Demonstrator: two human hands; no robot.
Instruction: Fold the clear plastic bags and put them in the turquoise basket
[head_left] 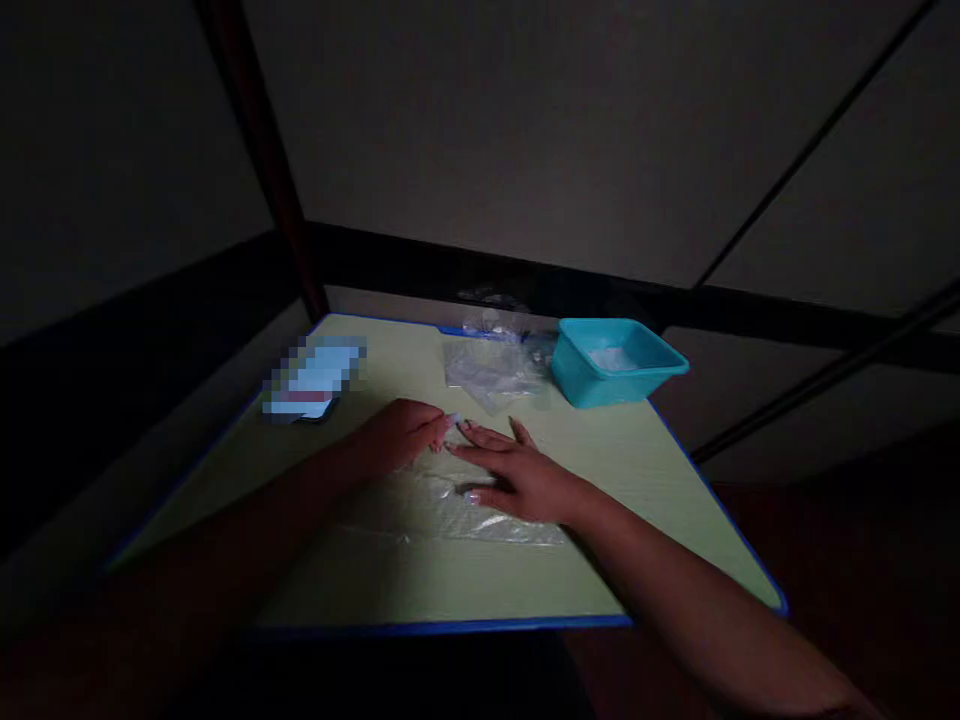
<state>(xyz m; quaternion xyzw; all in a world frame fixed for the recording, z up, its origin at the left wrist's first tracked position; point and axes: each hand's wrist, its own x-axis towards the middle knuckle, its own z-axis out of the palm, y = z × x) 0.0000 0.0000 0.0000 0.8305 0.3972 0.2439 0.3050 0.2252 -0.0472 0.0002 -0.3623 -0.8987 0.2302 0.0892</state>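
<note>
Probably to steady the clear plastic, the right hand is resting spread, ungripping; at its ten o'clock, the left hand is resting curled, grip unclear.

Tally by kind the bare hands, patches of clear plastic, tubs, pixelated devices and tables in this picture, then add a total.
Bare hands: 2 (left hand, right hand)
Patches of clear plastic: 2 (near patch, back patch; separate pieces can't be counted)
Teal tub: 1
Pixelated device: 1
Table: 1
Total: 7
</note>
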